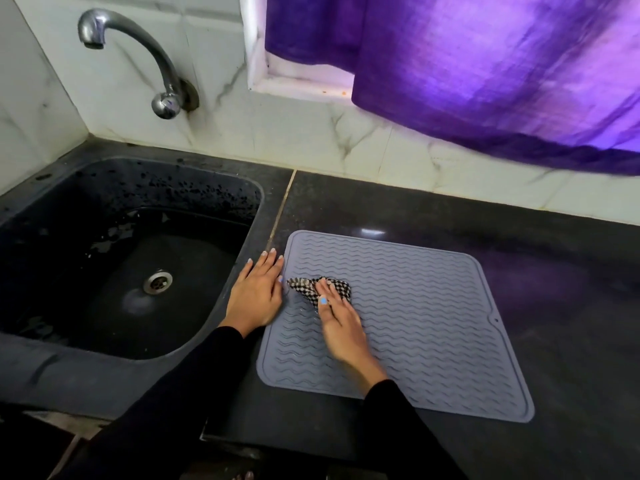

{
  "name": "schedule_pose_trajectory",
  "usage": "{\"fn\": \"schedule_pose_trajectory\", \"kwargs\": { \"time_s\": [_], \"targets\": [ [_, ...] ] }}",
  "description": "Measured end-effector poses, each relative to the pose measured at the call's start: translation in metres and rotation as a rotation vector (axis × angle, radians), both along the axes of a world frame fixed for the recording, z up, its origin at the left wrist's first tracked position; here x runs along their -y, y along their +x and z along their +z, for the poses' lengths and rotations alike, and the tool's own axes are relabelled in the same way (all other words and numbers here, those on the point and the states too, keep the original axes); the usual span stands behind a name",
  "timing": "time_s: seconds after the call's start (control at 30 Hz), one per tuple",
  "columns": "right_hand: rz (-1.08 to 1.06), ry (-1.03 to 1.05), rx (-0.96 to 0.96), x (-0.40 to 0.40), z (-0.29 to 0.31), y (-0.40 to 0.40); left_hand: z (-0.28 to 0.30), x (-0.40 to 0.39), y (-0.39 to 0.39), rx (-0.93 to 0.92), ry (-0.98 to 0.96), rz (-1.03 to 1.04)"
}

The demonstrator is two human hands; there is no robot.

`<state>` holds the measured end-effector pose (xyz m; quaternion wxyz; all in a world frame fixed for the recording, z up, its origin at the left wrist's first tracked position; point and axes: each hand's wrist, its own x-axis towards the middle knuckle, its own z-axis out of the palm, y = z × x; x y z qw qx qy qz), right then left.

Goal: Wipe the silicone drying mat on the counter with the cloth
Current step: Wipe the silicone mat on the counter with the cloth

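Observation:
A grey silicone drying mat [422,306] with wavy ridges lies flat on the dark counter [554,265]. A small black-and-white checked cloth [304,287] is bunched on the mat's left part. My right hand [341,323] presses on the cloth with straight fingers, covering its near side. My left hand [258,292] rests flat on the counter at the mat's left edge, fingers extended, thumb touching the mat's rim.
A black sink [114,271] with a metal drain [158,281] sits directly left of the mat, wet inside. A chrome tap [145,57] juts from the marble-tiled wall. A purple curtain [485,71] hangs over the window behind.

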<state>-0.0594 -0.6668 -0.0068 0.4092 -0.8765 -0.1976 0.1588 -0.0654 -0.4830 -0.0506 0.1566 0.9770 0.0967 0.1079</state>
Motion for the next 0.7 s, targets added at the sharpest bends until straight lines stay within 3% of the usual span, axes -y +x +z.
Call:
{"fn": "schedule_pose_trajectory", "kwargs": {
  "time_s": [0.1,0.17,0.2,0.27,0.37,0.43,0.5,0.7],
  "targets": [
    [-0.289,0.575,-0.48,0.006,0.015,0.014,0.002,0.0,-0.002,-0.006,-0.016,-0.004],
    [-0.45,0.763,-0.52,0.019,0.022,0.026,0.005,0.001,-0.004,-0.011,-0.025,-0.007],
    [-0.498,0.753,-0.461,0.025,0.027,0.03,0.006,0.002,-0.004,-0.01,-0.027,-0.001],
    [-0.47,0.61,-0.273,0.032,0.033,0.026,0.007,0.003,-0.004,-0.017,-0.03,0.004],
    [-0.149,0.049,0.071,0.031,0.014,0.002,0.005,0.002,-0.003,-0.01,-0.037,0.011],
    [-0.091,-0.234,0.345,0.023,-0.008,-0.022,0.004,0.001,-0.003,0.005,-0.028,0.01],
    [-0.046,-0.409,0.408,0.017,-0.023,-0.036,0.003,0.001,-0.002,0.02,-0.019,0.007],
    [-0.059,-0.476,0.447,0.009,-0.031,-0.031,-0.002,0.0,-0.001,0.064,-0.009,0.008]
  ]
}}
